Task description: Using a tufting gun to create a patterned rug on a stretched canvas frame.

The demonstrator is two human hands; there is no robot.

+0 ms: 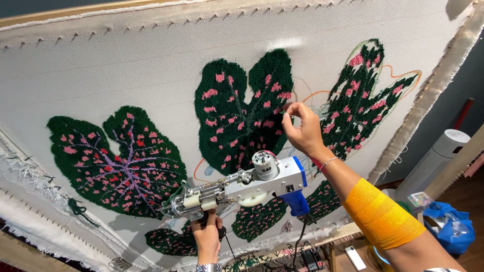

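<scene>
A white tufting cloth [151, 65] stretched on a wooden frame carries dark green leaf shapes with pink spots. My left hand [207, 236] grips the lower handle of a silver and white tufting gun [237, 189] with a blue rear handle, held sideways in front of the cloth's lower middle. My right hand [301, 130] is raised against the cloth beside the middle leaf [242, 111], fingers pinched on thin yarn strands there. A yellow wrap [382, 216] covers my right forearm, and a thin bracelet sits at the wrist.
A finished leaf with purple veins [118, 161] lies at the left, a part-filled leaf with orange outlines [360, 95] at the right. Beyond the frame's right edge stand a white cylindrical appliance [438, 156] and a blue bag [454, 226]. Cables hang below.
</scene>
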